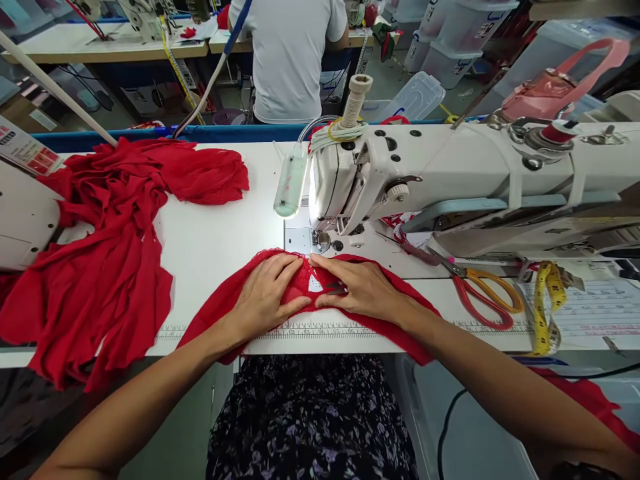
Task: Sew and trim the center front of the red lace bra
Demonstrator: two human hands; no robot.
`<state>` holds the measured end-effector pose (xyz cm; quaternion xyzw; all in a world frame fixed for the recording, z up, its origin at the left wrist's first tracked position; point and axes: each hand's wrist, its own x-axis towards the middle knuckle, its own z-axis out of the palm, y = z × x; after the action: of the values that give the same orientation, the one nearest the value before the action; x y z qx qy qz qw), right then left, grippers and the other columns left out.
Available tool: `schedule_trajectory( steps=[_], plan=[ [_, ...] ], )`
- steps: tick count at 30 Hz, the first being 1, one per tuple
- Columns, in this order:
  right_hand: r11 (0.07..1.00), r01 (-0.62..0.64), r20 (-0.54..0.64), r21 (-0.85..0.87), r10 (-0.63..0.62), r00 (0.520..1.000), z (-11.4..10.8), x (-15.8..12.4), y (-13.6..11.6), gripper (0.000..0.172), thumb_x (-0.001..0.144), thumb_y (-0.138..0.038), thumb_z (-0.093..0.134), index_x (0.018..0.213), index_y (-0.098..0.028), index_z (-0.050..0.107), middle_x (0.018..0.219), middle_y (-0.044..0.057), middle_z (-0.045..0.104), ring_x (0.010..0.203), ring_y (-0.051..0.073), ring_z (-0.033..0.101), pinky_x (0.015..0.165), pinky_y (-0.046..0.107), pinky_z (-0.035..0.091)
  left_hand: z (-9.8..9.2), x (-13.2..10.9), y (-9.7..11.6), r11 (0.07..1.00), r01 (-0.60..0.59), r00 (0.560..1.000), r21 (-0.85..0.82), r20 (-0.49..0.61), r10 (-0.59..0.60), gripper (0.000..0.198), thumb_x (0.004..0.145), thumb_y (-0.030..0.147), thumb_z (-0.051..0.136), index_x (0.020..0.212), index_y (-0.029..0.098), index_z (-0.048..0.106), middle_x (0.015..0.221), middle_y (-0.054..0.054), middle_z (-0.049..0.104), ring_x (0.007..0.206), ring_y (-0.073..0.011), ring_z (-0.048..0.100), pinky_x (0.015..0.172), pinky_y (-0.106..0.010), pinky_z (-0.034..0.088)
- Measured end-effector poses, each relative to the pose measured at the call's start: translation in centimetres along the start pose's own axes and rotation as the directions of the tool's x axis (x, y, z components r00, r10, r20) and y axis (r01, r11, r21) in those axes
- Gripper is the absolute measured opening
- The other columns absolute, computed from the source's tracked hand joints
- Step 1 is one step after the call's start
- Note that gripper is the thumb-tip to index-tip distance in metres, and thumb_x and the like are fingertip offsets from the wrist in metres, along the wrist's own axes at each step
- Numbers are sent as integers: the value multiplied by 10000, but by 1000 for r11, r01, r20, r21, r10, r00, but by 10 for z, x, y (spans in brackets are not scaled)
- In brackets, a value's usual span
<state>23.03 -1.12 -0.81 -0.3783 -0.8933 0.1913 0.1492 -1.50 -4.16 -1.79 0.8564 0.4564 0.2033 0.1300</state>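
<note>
While red cloth (296,288) sits at sewing machine (450,163), sewing looks unfinished; left hand (270,290) flat on cloth, right hand (367,287) bent, grip unclear; red pile (120,227) left of machine, status unclear.

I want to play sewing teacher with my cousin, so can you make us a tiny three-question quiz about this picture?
1. True or false: the left hand and right hand both touch the red fabric between them.
2. Which handle colours do the scissors have? A: blue and green. B: red and orange. C: black and white.
3. Fill in: the heap of red cloth lies on the person's ____ side.

Key: 1 true; 2 B; 3 left.
</note>
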Motion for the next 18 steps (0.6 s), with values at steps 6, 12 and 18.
schedule_trajectory(
  steps=[6, 12, 18],
  plan=[
    [995, -82, 69, -56, 86, 994, -5, -2, -3, 871, 838, -619, 669, 1553, -271, 313, 1340, 102, 648, 1093, 297, 683, 845, 451, 562, -6, 5, -8, 998, -62, 997, 19, 48, 61, 756, 881, 565, 627, 1488, 203, 359, 1461, -131, 478, 1357, -316, 425, 1148, -524, 372],
    [998, -68, 45, -2, 68, 997, 0, -3, -2, 907, 853, -601, 666, 1579, -322, 200, 1431, 75, 579, 1203, 282, 630, 901, 449, 544, -4, -2, -4, 996, -81, 996, 44, 45, 79, 508, 903, 511, 627, 1356, 295, 551, 1507, -115, 422, 1378, -342, 395, 1112, -612, 355],
    [997, -75, 54, -21, 76, 996, 0, -5, 0, 847, 870, -610, 636, 1562, -297, 259, 1420, 77, 590, 1178, 285, 641, 872, 444, 551, -6, -2, -2, 984, -136, 990, 116, 38, 132, 332, 944, 429, 579, 1224, 267, 656, 1538, -125, 409, 1362, -392, 391, 1041, -682, 355]
  ],
)
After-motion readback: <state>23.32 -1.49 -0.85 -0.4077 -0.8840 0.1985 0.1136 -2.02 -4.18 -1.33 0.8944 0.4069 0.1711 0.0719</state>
